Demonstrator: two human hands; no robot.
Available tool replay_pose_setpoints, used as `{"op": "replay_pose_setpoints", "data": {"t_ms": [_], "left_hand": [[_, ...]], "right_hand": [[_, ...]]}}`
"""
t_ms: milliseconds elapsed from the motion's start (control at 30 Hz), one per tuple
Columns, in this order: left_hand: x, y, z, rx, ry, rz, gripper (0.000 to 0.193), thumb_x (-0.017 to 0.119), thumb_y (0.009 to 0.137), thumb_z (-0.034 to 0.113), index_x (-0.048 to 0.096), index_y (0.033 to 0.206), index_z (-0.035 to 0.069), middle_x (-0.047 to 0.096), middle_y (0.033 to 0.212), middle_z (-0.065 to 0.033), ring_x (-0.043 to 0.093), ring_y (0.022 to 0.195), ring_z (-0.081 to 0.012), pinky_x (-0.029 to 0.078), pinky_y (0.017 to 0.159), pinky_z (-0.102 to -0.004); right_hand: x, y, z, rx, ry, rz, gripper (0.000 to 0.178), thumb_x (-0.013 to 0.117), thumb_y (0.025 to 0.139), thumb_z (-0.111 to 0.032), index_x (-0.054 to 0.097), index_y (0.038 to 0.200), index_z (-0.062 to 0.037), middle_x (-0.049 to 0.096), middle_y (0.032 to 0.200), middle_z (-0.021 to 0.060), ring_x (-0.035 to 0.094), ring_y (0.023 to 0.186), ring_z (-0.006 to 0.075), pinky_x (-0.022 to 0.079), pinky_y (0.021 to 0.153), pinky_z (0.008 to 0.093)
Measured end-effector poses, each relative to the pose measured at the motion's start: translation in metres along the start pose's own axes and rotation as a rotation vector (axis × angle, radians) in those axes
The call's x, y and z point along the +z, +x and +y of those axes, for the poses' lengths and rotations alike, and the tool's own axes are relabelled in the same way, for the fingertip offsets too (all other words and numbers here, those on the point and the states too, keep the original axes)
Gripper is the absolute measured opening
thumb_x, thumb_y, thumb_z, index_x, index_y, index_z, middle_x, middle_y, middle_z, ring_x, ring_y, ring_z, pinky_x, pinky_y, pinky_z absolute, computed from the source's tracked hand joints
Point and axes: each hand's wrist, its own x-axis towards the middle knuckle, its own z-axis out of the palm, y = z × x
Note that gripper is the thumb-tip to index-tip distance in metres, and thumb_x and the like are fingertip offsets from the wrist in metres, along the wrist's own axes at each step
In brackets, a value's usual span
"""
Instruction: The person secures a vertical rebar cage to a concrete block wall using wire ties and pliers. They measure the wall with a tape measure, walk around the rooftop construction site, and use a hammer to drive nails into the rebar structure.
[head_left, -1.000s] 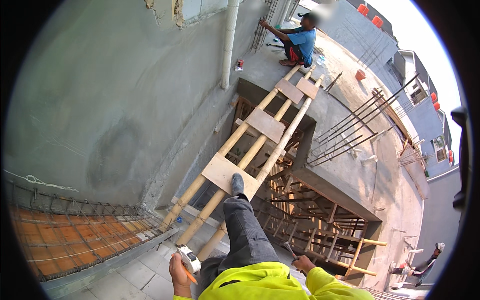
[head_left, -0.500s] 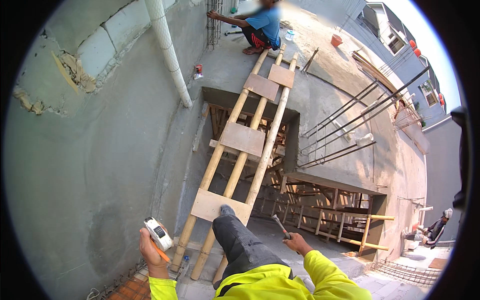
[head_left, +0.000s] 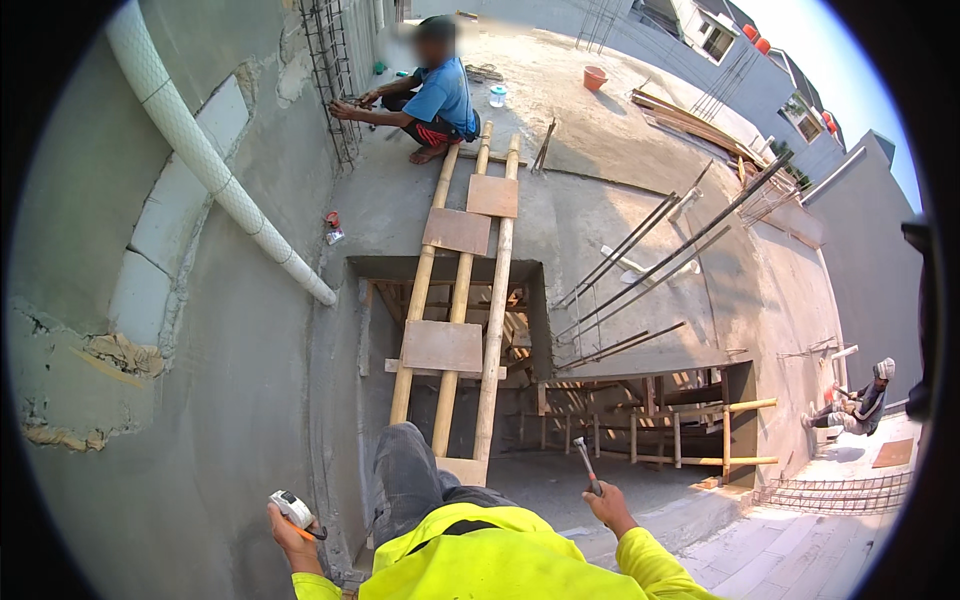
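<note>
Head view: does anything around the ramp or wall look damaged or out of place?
Yes. The wall at left is broken open, with ragged chipped plaster around pale blocks beside the white pipe. The bamboo ramp spans an open pit, its boards set at uneven gaps. Bent rebar juts loose over the slab.

Left hand [head_left: 293, 538] and right hand [head_left: 610, 508] raised, fingers of each curled tight, yellow-sleeved arms bent.

Small red-and-white packet [head_left: 331, 227] lying on the concrete just beside the white pipe's [head_left: 215, 170] lower stretch, left of the bamboo ladder [head_left: 455, 300]. No labels, signs or screens anywhere else.
</note>
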Motion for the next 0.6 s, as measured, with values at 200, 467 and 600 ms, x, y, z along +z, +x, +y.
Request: {"op": "replay_pose_setpoints", "data": {"t_ms": [200,467,600], "left_hand": [[0.028,0.059,0.001,-0.111,0.293,0.077,0.048,0.041,0.098,0.06,0.059,0.104,0.016,0.063,0.076,-0.003,0.059,0.054,-0.0216,0.046,0.042,-0.0344],[0.271,0.212,0.039,-0.094,0.5,-0.147,0.044,0.042,0.098,0.056,0.059,0.108,0.016,0.064,0.081,-0.0031,0.063,0.058,-0.0203,0.048,0.041,-0.0354],[0.388,0.245,0.07,-0.128,0.505,-0.304,0.042,0.043,0.097,0.053,0.06,0.109,0.016,0.066,0.085,-0.0037,0.065,0.062,-0.0197,0.049,0.04,-0.0352]], "right_hand": [[0.025,0.029,-0.043,0.051,0.238,0.105,0.022,0.071,0.081,-0.022,0.07,0.091,-0.0034,0.07,0.086,0.0177,0.068,0.086,0.0337,0.052,0.078,0.0404],[-0.037,0.204,-0.232,0.033,0.289,0.06,0.022,0.07,0.083,-0.022,0.068,0.092,-0.002,0.068,0.088,0.0185,0.066,0.086,0.0352,0.05,0.078,0.0426],[-0.112,0.293,-0.313,-0.101,0.254,0.109,0.024,0.07,0.084,-0.023,0.067,0.093,-0.001,0.066,0.09,0.0191,0.065,0.087,0.0357,0.05,0.079,0.0422]]}}
